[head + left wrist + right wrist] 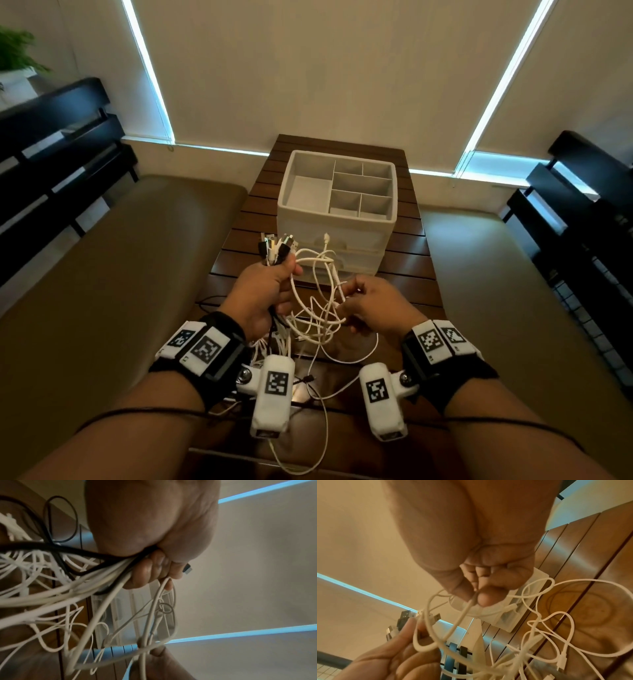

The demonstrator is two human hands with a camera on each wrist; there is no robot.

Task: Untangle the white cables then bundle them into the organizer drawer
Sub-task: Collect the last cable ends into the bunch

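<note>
Both hands hold the white cables (317, 308) at frame center. Left hand (265, 291) grips the gathered plug ends; right hand (371, 305) pinches one strand. Organizer drawer (337, 209) stands just beyond, on the bench (407, 260).

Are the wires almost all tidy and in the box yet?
Not yet. Done: the left hand grips a bunch of plug ends gathered together. In hand: the right hand pinches one white cable to work it out of the tangle. Left: the organizer holds no cables, and its drawers look shut.
</note>
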